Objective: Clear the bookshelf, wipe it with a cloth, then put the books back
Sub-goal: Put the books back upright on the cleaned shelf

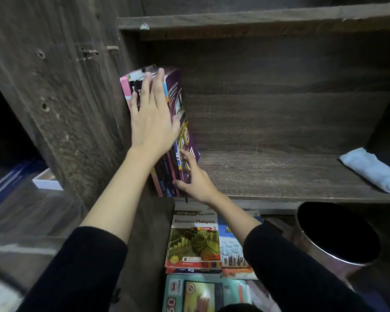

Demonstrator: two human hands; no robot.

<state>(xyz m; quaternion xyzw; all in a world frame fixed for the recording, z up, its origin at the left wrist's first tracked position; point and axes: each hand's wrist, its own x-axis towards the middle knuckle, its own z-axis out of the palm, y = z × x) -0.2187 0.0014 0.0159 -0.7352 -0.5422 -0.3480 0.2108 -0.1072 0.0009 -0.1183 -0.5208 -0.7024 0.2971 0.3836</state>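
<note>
A row of several books [180,104] stands upright at the left end of the dark wooden shelf [279,176], against its left wall. My left hand [152,113] lies flat with straight fingers on the spines, pressing them. My right hand [193,176] grips the lower front corner of the row, thumb under the spines and fingers on the purple cover. A folded light blue cloth [372,170] lies at the shelf's right end. More books [194,242] lie flat in stacks on the floor below.
A round metal bin [338,235] with a dark inside stands on the floor at the right. A higher shelf board [257,21] runs above. Left of the bookcase wall [54,97] sit blue items and a white box [46,180].
</note>
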